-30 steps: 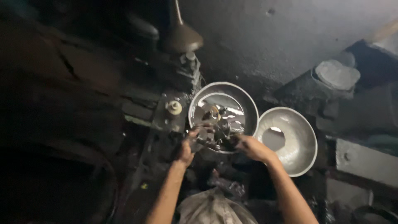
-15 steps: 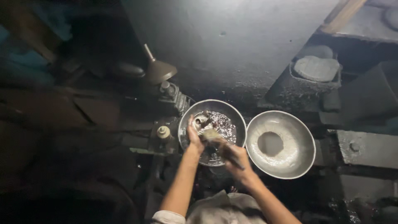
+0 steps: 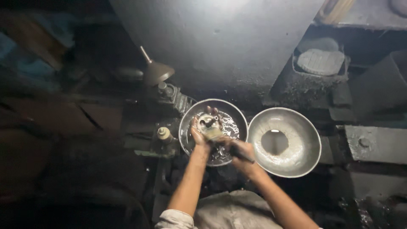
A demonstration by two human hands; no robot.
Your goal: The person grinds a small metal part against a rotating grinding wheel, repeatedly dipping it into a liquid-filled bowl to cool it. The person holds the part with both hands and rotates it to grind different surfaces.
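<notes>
Metal part, is it clean yet?

— Not yet, I think. It sits over the wet bowl, and dark, shiny liquid is in that bowl. The part looks wet and partly bright.

— Who holds it?

— The left hand does. Its fingers curl tight around the part from about seven o'clock.

— And the other hand?

— The right hand is closed around a dark stick, maybe a brush. It points out toward four o'clock. I cannot tell if its tip touches the part.

— What is in the second bowl?

— It sits at three o'clock from the wet one, just beside it. It has a small pool of water in the middle and pale foam around it. No part lies in it.

— So what is left?

— The scrubbing looks like it is in the middle. I guess more rubbing and a rinse are to come.

— Anything else close by?

— A dark machine with a small knob stands at nine o'clock from the wet bowl.
</notes>
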